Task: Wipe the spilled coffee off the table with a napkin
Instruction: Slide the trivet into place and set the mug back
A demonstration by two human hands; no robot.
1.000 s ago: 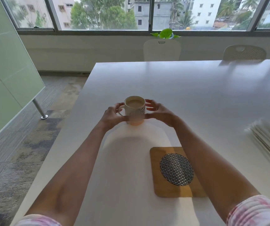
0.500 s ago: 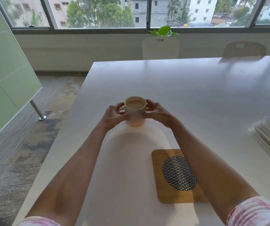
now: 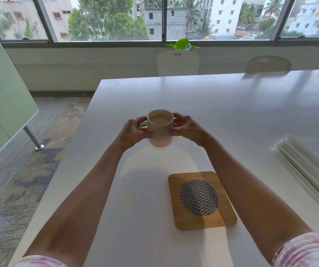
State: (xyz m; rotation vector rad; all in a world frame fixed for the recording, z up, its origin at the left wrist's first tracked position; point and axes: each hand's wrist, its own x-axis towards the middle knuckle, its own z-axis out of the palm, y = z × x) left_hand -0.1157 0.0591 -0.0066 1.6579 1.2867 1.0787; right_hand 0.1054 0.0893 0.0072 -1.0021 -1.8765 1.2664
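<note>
A cream mug (image 3: 160,123) full of milky coffee is held between both hands over the white table (image 3: 222,112), its reflection showing on the glossy top just beneath it. My left hand (image 3: 133,132) grips the handle side. My right hand (image 3: 188,130) wraps the opposite side. A stack of white napkins (image 3: 307,168) lies at the right edge of the table, blurred. I see no spilled coffee on the table.
A square wooden coaster (image 3: 201,199) with a round woven metal insert lies near me, right of centre, between my forearms. Two chairs (image 3: 178,62) stand at the table's far side under the window. The table's left edge drops to carpeted floor.
The mug has risen a little in both hands and the camera has tilted slightly, shifting the coaster lower in view. The grip on the mug is unchanged.
</note>
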